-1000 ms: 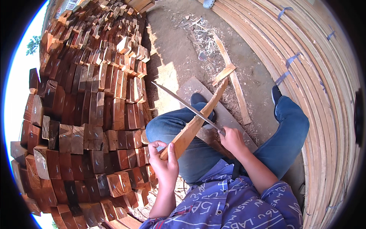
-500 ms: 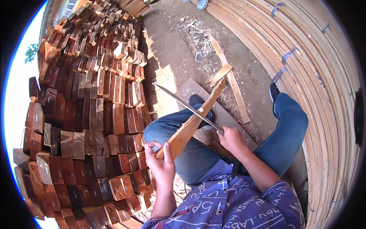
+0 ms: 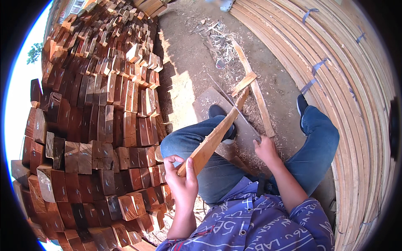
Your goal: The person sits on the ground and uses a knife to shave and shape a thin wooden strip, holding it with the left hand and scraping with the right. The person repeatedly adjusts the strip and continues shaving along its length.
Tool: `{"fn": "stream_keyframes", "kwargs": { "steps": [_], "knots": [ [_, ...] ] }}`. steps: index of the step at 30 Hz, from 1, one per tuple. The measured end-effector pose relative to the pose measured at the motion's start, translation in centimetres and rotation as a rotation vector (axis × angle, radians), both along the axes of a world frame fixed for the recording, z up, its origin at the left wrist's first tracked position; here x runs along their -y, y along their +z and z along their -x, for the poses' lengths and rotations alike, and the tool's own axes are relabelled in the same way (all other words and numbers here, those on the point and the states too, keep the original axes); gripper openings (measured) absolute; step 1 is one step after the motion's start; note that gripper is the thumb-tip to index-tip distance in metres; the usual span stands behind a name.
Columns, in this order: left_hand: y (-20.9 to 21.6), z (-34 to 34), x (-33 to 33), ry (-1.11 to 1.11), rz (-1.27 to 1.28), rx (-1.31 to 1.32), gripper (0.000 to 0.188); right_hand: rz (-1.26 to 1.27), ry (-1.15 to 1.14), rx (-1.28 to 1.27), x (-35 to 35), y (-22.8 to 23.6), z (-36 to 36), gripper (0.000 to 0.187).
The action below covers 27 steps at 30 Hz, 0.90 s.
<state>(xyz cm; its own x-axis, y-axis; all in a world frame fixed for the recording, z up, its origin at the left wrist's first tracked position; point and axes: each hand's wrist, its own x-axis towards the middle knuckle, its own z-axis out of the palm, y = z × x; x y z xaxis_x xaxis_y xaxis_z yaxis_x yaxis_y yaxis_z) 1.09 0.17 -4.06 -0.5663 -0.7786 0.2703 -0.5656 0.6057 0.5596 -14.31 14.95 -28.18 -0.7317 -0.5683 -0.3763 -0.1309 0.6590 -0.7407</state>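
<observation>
My left hand (image 3: 183,179) grips the near end of a pale wooden strip (image 3: 211,144), thumb along one side and fingers round the other. The strip slants up and away over my left thigh. Its far end meets a short wood piece (image 3: 243,83), which lies across a long thin slat (image 3: 258,97) on the ground. My right hand (image 3: 266,150) is closed round the handle of a machete (image 3: 246,120). Its long narrow blade points forward and left, edge-on to the view, along the strip's right side near the far end. Whether it touches there, I cannot tell.
Stacked reddish-brown wood blocks (image 3: 86,159) fill the left side. Long pale planks (image 3: 289,54), tied with grey-blue strips, curve along the right. Under my left shoe lies a flat board (image 3: 202,100). Wood shavings (image 3: 217,42) litter the ground ahead. A shoe (image 3: 226,5) shows at the top.
The machete blade has swung from crossing the strip's middle, pointing left, to pointing forward near its far end. My right hand moved slightly right; shavings on the strip's middle are gone.
</observation>
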Motion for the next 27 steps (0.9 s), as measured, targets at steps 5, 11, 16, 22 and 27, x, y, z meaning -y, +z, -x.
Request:
{"fn": "stream_keyframes", "kwargs": {
  "steps": [5, 11, 16, 22, 27],
  "knots": [
    [1.2, 1.6, 0.5, -0.043, -0.319, -0.083, 0.024, 0.312, 0.074, 0.147, 3.0, 9.3, -1.2, 0.035],
    [4.2, 3.5, 1.2, -0.312, -0.403, 0.129, 0.034, 0.685, 0.112, -0.125, 5.0, 13.7, -0.5, 0.048],
    [6.2, 5.1, 3.3, -0.586, -0.406, 0.272, 0.036, 0.565, 0.206, 0.030, 4.4, 14.7, 2.4, 0.067],
    [5.7, 5.4, 5.6, -0.786, -0.407, 0.298, 0.050, 0.535, 0.300, 0.474, 6.0, 14.0, 4.9, 0.063],
    [-0.6, 6.4, 11.0, -0.887, -1.137, -0.202, 0.035, 0.646, 0.360, 0.581, 6.3, 12.6, 5.6, 0.048]
  ]
}}
